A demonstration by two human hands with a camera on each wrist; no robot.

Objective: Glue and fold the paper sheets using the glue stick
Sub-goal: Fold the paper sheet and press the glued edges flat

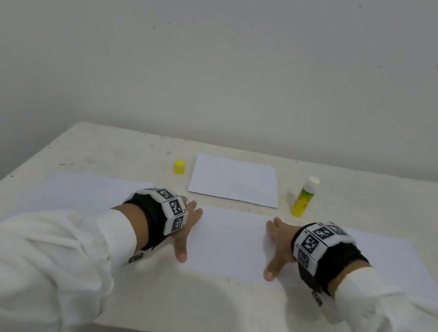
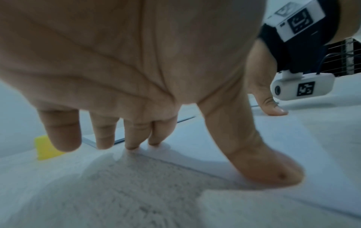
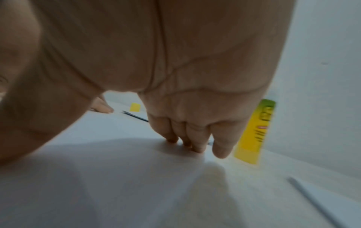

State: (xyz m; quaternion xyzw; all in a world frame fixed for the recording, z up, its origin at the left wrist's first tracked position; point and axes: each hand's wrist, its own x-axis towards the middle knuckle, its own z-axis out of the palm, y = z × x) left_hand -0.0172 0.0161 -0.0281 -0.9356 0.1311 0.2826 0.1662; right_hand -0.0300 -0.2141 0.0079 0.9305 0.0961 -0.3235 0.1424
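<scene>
A yellow cap (image 1: 179, 166) stands on the tabletop (image 1: 188, 301) at the back left, just beside a small stack of white paper (image 1: 235, 180). The glue stick (image 1: 304, 197) stands upright on the other side of the stack, w/ its cap off & the white tip showing. Nothing stands between the hands and these things.

The glue stick label is yellow & green. It has writing, but it's too blurry to read in any view.

A big white paper sheet (image 1: 230, 244) lies flat near the front. The left hand (image 1: 185, 227) & the right hand (image 1: 280, 244) both rest on it, fingers spread out flat, thumbs pointing in. They press down and grip nothing.

Another white sheet (image 1: 84, 192) lies at the left, partly under the left arm, so its edge is hidden. Wrist bands w/ black & white square marks cover most of each hand in the head view. White sleeves (image 1: 36, 250) hide the near corners of the tabletop.
</scene>
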